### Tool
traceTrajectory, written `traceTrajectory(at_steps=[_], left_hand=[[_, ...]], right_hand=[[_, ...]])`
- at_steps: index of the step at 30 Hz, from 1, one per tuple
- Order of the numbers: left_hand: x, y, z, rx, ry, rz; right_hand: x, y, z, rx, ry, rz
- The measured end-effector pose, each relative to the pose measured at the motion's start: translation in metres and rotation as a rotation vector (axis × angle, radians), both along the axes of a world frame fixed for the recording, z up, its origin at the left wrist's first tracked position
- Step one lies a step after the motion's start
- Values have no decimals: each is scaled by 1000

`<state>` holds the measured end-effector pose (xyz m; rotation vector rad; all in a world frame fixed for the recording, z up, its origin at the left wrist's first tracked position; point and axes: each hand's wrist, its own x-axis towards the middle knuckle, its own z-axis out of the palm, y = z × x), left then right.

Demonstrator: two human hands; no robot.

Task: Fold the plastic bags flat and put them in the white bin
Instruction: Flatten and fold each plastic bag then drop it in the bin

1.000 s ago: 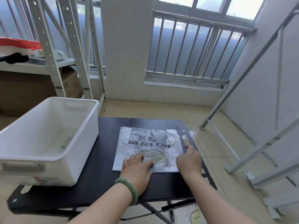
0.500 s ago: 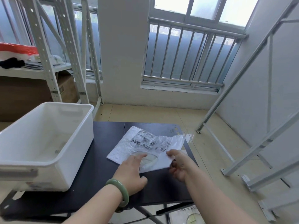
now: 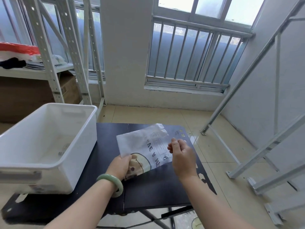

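A translucent white plastic bag [image 3: 145,144] with black lettering and a round cartoon print is held tilted above the black table [image 3: 156,192]. My left hand [image 3: 119,167], with a green bangle on its wrist, grips the bag's near left corner. My right hand [image 3: 180,156] pinches the bag's right edge with curled fingers. The white bin [image 3: 79,146] stands on the left part of the table, just left of the bag, open at the top; I cannot make out what lies on its bottom.
White metal shelving [image 3: 49,60] with cardboard boxes stands behind the bin. Slanted metal frame parts [image 3: 257,146] lean along the right wall. Another printed bag [image 3: 196,222] lies on the floor under the table's near right edge.
The bag lay flat on the table under both hands a second ago. Both hands have since taken its edges and lifted it, turning it so it hangs tilted above the table.
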<state>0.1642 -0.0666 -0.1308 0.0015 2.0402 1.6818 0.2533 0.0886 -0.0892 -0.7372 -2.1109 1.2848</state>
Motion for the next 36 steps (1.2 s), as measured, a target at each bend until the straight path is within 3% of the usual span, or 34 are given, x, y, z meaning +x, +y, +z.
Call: traceTrajectory(at_steps=[4, 6, 9, 15, 22, 28, 31, 36], left_hand=[[-3, -8, -7, -322, 200, -82], [0, -10, -6, -285, 242, -120], [1, -10, -7, -213, 266, -171], [-4, -10, -7, -284, 310, -245], [-10, -9, -13, -293, 188, -126], [-12, -11, -9, -422, 214, 0], [-8, -10, -7, -579, 321, -64], [5, -6, -8, -868, 825, -287]], right_hand=[[-3, 3, -20, 456, -137, 133], [-7, -1, -28, 654, -185, 199], [-16, -13, -32, 752, -301, 331], [-27, -30, -42, 796, -560, 537], [-28, -25, -48, 690, -686, 478], [-25, -22, -58, 663, -793, 431], [-25, -21, -55, 645, -747, 353], [-27, -7, -44, 445, -473, 117]])
